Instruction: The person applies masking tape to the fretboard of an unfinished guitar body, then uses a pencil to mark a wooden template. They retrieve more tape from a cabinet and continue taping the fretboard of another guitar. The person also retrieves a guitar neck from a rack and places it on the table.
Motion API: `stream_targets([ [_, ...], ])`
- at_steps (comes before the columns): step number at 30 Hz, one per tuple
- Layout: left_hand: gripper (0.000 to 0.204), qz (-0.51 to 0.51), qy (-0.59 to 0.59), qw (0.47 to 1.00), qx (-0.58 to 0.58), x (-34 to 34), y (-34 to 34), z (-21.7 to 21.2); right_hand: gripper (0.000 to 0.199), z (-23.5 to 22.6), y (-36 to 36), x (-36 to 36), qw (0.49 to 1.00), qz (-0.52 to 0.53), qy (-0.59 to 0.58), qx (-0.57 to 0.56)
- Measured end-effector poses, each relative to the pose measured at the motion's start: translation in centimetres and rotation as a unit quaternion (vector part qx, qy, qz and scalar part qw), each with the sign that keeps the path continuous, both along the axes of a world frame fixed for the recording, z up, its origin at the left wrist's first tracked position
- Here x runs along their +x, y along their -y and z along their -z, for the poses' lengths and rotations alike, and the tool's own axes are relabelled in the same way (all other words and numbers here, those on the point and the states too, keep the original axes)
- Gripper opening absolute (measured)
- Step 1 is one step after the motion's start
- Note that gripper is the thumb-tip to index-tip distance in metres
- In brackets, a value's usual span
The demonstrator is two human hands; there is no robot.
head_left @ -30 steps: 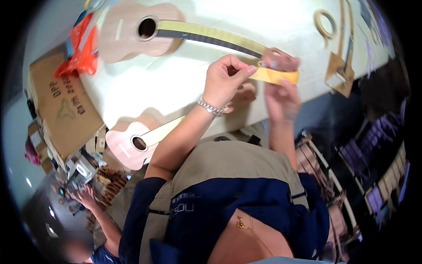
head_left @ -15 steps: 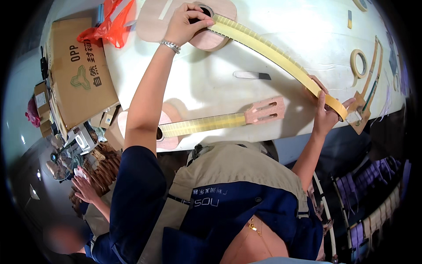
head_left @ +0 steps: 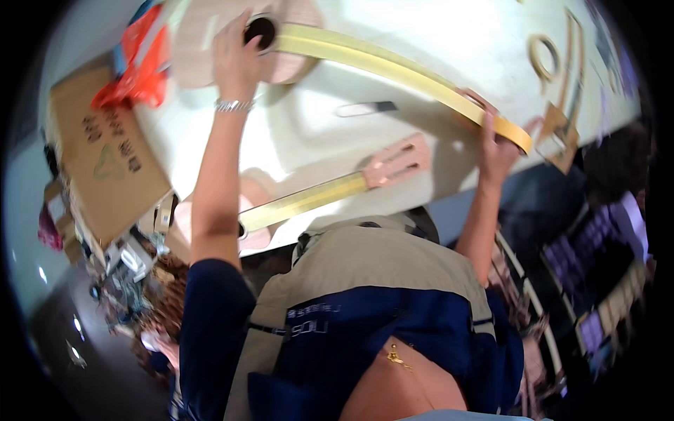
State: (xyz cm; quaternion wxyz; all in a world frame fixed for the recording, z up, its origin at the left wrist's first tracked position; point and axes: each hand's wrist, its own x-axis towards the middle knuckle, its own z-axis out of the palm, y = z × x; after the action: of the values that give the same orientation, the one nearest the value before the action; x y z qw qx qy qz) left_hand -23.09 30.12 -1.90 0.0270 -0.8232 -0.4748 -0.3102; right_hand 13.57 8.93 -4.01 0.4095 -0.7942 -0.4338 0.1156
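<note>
The person wears a navy-and-khaki short-sleeved top [head_left: 372,309], a gold necklace [head_left: 394,356] and a silver bracelet [head_left: 234,106].

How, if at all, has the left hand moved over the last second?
Yes, leftward: the left hand, a second ago right of the upper guitar's sound hole, is now mostly left of it.

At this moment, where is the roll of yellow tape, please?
In the head view, the roll of yellow tape is in the right hand, right of centre, to the right of the nearer ukulele's headstock.
</note>
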Motion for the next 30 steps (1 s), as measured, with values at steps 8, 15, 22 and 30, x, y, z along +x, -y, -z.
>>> stream_targets([
  [8,0.079,0.067,-0.156,0.980,-0.101,1.3,4.3,0.6,0.104,-1.2,-1.1,-1.4,0.997,0.077,-0.014,-0.009],
  [15,0.085,0.081,-0.163,0.971,-0.156,7.5,8.8,0.1,0.086,-0.3,-1.2,-2.7,0.998,0.041,-0.051,0.017],
  [22,0.048,0.312,-0.100,0.926,-0.186,16.6,13.7,-0.2,0.057,1.7,-1.5,-4.4,0.980,0.007,-0.128,0.150],
  [30,0.016,0.085,-0.209,0.900,-0.374,11.6,12.3,-1.6,0.056,1.7,-1.7,-4.1,0.990,0.009,-0.013,0.140],
])
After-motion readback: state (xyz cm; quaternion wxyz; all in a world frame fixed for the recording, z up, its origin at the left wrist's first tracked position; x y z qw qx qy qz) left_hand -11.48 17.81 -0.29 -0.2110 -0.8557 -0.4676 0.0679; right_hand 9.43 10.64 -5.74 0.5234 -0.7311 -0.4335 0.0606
